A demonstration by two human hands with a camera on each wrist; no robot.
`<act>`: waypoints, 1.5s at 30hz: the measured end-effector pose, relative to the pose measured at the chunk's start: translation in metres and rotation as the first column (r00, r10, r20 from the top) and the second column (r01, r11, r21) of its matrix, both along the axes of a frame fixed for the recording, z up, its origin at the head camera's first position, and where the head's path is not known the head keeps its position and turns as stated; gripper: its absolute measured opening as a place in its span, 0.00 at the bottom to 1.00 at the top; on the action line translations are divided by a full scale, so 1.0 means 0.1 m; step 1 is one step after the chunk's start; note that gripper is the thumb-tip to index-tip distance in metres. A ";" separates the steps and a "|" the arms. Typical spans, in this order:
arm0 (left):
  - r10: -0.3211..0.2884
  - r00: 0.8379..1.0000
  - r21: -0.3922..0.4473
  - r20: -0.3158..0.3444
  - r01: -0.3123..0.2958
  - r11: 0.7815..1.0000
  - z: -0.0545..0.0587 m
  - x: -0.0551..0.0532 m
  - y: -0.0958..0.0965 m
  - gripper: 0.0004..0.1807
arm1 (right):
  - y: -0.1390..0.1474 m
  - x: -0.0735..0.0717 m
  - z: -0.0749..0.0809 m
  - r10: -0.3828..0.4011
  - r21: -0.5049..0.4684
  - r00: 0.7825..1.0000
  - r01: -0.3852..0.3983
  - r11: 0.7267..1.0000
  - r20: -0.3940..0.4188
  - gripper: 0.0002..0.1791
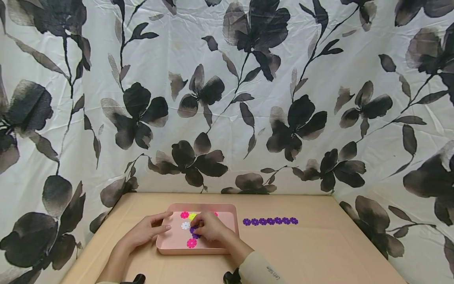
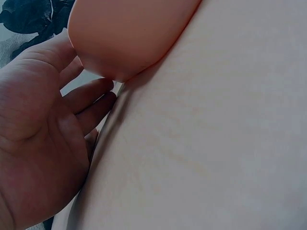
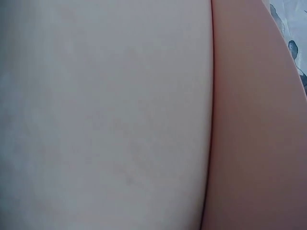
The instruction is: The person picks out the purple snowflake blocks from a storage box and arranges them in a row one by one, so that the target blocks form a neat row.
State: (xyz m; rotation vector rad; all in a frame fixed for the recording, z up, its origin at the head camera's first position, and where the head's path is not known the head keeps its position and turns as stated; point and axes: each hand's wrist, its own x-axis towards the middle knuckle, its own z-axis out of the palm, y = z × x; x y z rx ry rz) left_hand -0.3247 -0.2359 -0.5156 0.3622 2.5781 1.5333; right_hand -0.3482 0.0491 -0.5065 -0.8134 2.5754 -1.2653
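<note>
A white cloth (image 1: 248, 130) printed with dark grey flowers and leaves fills the background, creased in places. In front of it spreads a tan bench (image 1: 305, 252). A pink tray (image 1: 173, 236) with rounded corners and a raised rim lies flat near the bench's far edge, left of the middle. The right wrist view takes in only pale bench surface and the tray's outer wall.

The left hand (image 1: 143, 230) is at the tray's left side, its fingers loosely extended, thumb and fingertips touching the wall without clasping it. The right hand (image 1: 209, 227) reaches in over the tray with bent fingers, a pale sleeve (image 1: 262, 270) with dark lettering covering the forearm. Its fingertips meet purple flower pieces (image 1: 196, 236) in the tray, though they cover so much that I cannot tell whether one is pinched.

To the right of the tray, well clear of both hands, a row of purple flower pieces (image 1: 270, 221) runs straight from left to right, seven in all, set closely side by side. Inside the tray, near the fingertips, lie a white flower piece (image 1: 185, 225), a yellow flower piece (image 1: 192, 216) and several pink flower pieces (image 1: 191, 243).
</note>
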 end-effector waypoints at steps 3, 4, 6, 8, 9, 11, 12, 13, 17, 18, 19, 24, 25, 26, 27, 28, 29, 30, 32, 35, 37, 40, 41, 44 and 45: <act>-0.005 1.000 -0.009 -0.009 0.005 1.000 -0.01 -0.01 -0.01 0.34 | -0.01 0.01 0.00 -0.013 0.008 1.000 0.013 1.000 0.010 0.10; -0.005 1.000 -0.009 -0.010 0.005 1.000 -0.01 -0.01 -0.01 0.34 | -0.01 0.01 0.00 -0.015 0.010 1.000 0.015 1.000 0.010 0.10; -0.005 1.000 -0.014 -0.013 0.005 1.000 -0.02 -0.02 -0.02 0.34 | -0.02 0.02 0.01 -0.013 0.014 1.000 0.013 1.000 0.008 0.09; -0.008 1.000 -0.016 -0.015 0.008 1.000 -0.02 -0.02 -0.02 0.34 | -0.03 0.02 0.02 -0.011 0.018 1.000 0.011 1.000 0.002 0.09; -0.006 1.000 -0.015 -0.012 0.006 1.000 -0.03 -0.03 -0.03 0.34 | -0.03 0.03 0.03 -0.011 0.021 1.000 0.011 1.000 -0.001 0.09; -0.006 1.000 -0.014 -0.010 0.006 1.000 -0.03 -0.03 -0.03 0.34 | -0.04 0.04 0.04 -0.016 0.025 1.000 0.016 1.000 0.003 0.09; -0.005 1.000 -0.014 -0.009 0.005 1.000 -0.03 -0.03 -0.04 0.34 | -0.05 0.04 0.04 -0.022 0.027 1.000 0.022 0.999 0.010 0.09; -0.008 1.000 -0.015 -0.010 0.007 1.000 -0.04 -0.03 -0.04 0.34 | -0.05 0.04 0.04 -0.026 0.027 1.000 0.026 0.999 0.013 0.09; -0.011 1.000 -0.021 -0.013 0.011 1.000 -0.04 -0.03 -0.06 0.34 | -0.08 0.06 0.03 -0.039 0.025 0.999 0.038 0.999 0.028 0.09; -0.013 1.000 -0.023 -0.015 0.012 1.000 -0.04 -0.03 -0.06 0.34 | -0.08 0.07 0.02 -0.040 0.024 0.999 0.039 0.999 0.031 0.09; -0.016 1.000 -0.020 -0.016 0.016 1.000 -0.04 -0.03 -0.07 0.34 | -0.09 0.07 0.02 -0.040 0.021 0.999 0.039 0.999 0.030 0.09; -0.026 0.999 -0.005 -0.021 0.026 1.000 -0.06 -0.04 -0.08 0.33 | -0.10 0.08 0.00 -0.055 0.019 0.998 0.055 0.998 0.016 0.08; -0.027 0.999 -0.008 -0.023 0.026 1.000 -0.06 -0.04 -0.08 0.33 | -0.11 0.08 0.00 -0.061 0.021 0.998 0.061 0.998 0.007 0.08; -0.028 0.999 -0.013 -0.027 0.027 1.000 -0.06 -0.04 -0.09 0.33 | -0.11 0.08 0.01 -0.065 0.025 0.998 0.065 0.998 -0.003 0.08; -0.029 0.999 -0.021 -0.031 0.028 0.999 -0.06 -0.04 -0.09 0.33 | -0.11 0.08 0.01 -0.068 0.028 0.998 0.069 0.997 -0.013 0.09; -0.028 0.999 -0.022 -0.034 0.028 0.999 -0.06 -0.05 -0.09 0.33 | -0.11 0.09 0.01 -0.072 0.030 0.997 0.073 0.997 -0.021 0.09; -0.028 0.999 -0.026 -0.034 0.027 0.999 -0.06 -0.05 -0.09 0.33 | -0.12 0.09 0.01 -0.075 0.031 0.997 0.076 0.997 -0.027 0.09; -0.030 0.999 -0.026 -0.036 0.029 0.999 -0.06 -0.04 -0.09 0.33 | -0.12 0.10 0.02 -0.075 0.032 0.997 0.076 0.997 -0.034 0.09; -0.034 0.999 -0.029 -0.037 0.033 0.999 -0.05 -0.04 -0.10 0.33 | -0.12 0.12 0.04 -0.084 0.024 0.996 0.084 0.996 -0.019 0.10; -0.032 0.999 -0.032 -0.027 0.031 0.999 -0.05 -0.04 -0.10 0.33 | -0.11 0.15 0.09 -0.110 0.002 0.993 0.110 0.994 0.037 0.10; -0.034 0.999 -0.039 -0.031 0.032 0.999 -0.05 -0.04 -0.10 0.33 | -0.09 0.17 0.11 -0.129 -0.008 0.988 0.130 0.991 0.080 0.11; -0.029 0.999 -0.033 -0.035 0.028 0.999 -0.05 -0.04 -0.10 0.33 | -0.07 0.18 0.13 -0.139 -0.010 0.984 0.141 0.990 0.109 0.11; -0.032 0.999 -0.032 -0.041 0.030 0.999 -0.05 -0.04 -0.10 0.33 | -0.05 0.19 0.14 -0.137 -0.013 0.985 0.139 0.990 0.108 0.11; -0.033 0.998 -0.029 -0.053 0.032 0.999 -0.05 -0.04 -0.09 0.33 | 0.02 0.19 0.15 -0.130 -0.043 0.987 0.135 0.990 0.097 0.11; -0.037 0.998 -0.026 -0.053 0.036 0.999 -0.04 -0.04 -0.09 0.33 | 0.06 0.19 0.15 -0.127 -0.064 0.988 0.133 0.989 0.091 0.11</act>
